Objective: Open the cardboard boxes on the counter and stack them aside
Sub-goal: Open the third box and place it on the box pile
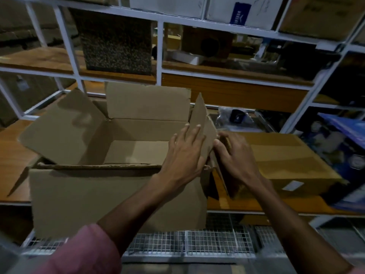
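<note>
A large brown cardboard box (118, 194) stands open on the wooden counter (11, 167), its left and back flaps raised and its front flap hanging down over the counter edge. Nothing shows inside it. My left hand (183, 155) presses flat, fingers straight, against the inner face of the box's upright right flap (201, 115). My right hand (235, 155) is on the flap's outer side, fingers bent over its edge and gripping it. A second, flat closed cardboard box (286, 155) with a white label lies on the counter just right of my right hand.
White metal shelving (160, 76) rises behind the counter with a speckled box (116, 46) and more cartons. A blue printed package (339, 153) leans at the far right. A black bagged item (236, 115) lies behind the flat box. Wire mesh (197, 242) runs below the counter edge.
</note>
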Demonstrator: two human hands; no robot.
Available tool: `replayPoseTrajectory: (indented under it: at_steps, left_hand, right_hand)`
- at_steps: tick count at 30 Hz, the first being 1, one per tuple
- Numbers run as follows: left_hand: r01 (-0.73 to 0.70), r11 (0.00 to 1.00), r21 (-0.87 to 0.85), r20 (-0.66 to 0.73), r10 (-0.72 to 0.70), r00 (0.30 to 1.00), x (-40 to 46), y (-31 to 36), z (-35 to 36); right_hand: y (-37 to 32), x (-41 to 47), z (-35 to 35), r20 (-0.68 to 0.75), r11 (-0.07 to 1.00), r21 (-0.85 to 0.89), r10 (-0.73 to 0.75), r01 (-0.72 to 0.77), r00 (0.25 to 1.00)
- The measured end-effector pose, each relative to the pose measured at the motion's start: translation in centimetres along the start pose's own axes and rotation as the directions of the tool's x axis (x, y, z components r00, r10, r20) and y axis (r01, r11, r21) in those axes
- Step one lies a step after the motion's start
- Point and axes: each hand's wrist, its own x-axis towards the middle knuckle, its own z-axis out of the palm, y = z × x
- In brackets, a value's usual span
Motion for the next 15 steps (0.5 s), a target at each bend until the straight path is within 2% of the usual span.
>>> replayPoseTrajectory:
  at_steps: [4, 7, 15]
  left_hand:
    - [-0.069, 0.997, -0.019, -0.014, 0.069, 0.998, 2.8, 3.8, 3.0]
    - [-0.104, 0.994, 0.032, 0.003, 0.104, 0.995, 5.4, 6.8, 5.6]
    - [-0.025, 0.994, 0.110, 0.135, 0.010, 0.991, 11.9, 14.9, 14.5]
  right_hand:
    - [4.8, -0.1, -2.6, -0.036, 1.000, 0.018, 0.025, -0.024, 0.999]
    - [8.7, -0.3, -4.3, -0.051, 1.000, 0.011, 0.027, -0.027, 0.998]
    - [22.3, -1.2, -10.8, -0.065, 0.985, 0.000, 0.174, -0.174, 0.983]
